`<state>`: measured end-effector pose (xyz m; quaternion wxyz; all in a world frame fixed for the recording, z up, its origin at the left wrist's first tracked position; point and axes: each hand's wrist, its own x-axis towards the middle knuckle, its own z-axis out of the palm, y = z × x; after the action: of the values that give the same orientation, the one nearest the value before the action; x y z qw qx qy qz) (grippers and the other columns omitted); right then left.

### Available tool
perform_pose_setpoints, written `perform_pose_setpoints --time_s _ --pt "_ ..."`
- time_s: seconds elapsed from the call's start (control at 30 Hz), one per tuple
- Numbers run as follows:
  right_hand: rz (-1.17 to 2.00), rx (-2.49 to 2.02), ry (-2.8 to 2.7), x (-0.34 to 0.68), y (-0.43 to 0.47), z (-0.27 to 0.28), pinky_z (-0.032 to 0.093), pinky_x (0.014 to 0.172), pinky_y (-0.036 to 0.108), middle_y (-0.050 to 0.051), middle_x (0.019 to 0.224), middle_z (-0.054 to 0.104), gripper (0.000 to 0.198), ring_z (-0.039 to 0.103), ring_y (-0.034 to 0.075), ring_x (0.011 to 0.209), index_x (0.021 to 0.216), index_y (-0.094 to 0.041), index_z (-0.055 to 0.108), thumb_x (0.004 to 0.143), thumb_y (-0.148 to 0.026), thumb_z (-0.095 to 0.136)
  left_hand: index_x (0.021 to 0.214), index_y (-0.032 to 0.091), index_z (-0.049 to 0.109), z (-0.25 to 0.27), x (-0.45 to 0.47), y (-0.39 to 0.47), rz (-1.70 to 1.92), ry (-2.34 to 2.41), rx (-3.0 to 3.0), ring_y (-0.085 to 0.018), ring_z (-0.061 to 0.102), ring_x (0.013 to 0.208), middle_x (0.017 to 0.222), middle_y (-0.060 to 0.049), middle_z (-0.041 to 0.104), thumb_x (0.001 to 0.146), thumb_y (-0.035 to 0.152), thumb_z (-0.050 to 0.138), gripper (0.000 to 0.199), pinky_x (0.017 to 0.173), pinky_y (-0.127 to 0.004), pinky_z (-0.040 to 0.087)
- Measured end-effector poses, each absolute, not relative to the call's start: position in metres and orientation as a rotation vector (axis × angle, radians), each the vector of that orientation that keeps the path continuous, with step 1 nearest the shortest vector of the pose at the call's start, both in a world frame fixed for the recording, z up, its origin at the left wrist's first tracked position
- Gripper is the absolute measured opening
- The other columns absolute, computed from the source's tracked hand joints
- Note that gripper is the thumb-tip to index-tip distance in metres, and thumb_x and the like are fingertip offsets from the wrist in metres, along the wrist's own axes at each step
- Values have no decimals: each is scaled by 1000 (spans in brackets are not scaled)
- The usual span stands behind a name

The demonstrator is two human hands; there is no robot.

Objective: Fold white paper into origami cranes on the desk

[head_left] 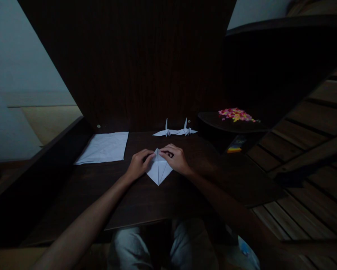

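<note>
A white sheet of origami paper (158, 170), folded into a diamond with a crease down its middle, lies on the dark desk in front of me. My left hand (139, 162) pinches its upper left edge between thumb and fingers. On the upper right edge, my right hand (177, 159) grips the paper close to the top point. Just beyond my hands stand two white folded paper cranes (168, 132), side by side with their thin necks pointing up. What lies under my fingertips is hidden.
A stack of white paper (103, 148) rests on the desk's left side. Small pink, red and yellow pieces (235, 114) are heaped on a corner shelf at right. A dark upright panel (140, 67) closes off the back, and a low side wall (44, 165) borders the left.
</note>
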<state>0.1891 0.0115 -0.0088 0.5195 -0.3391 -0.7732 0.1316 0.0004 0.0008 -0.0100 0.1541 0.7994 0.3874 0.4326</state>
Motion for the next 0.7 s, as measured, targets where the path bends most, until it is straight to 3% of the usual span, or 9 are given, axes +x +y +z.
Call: perform_pose_setpoints --time_s 0.27,0.47,0.7 --pt "315 -774 -1837 186 5 -4 44 60 24 3 77 64 9 54 11 65 83 -16 69 83 -24 64 83 16 66 -9 0 0 1358 1083 2405 -16 62 72 77 -4 68 89 26 55 16 70 -27 49" --pt "336 -778 -1754 184 0 -3 41 51 22 2 75 63 11 49 8 56 81 -17 69 80 -27 68 87 15 65 -9 1 -1 1395 948 2529 -16 63 74 80 -5 68 89 21 55 12 71 -28 50" --pt "319 -769 -1720 181 -3 -2 42 51 24 3 72 64 11 53 10 57 76 -17 71 81 -25 66 88 16 65 -8 1 -1 1410 859 2587 -15 62 73 80 -6 69 89 20 55 11 71 -30 51"
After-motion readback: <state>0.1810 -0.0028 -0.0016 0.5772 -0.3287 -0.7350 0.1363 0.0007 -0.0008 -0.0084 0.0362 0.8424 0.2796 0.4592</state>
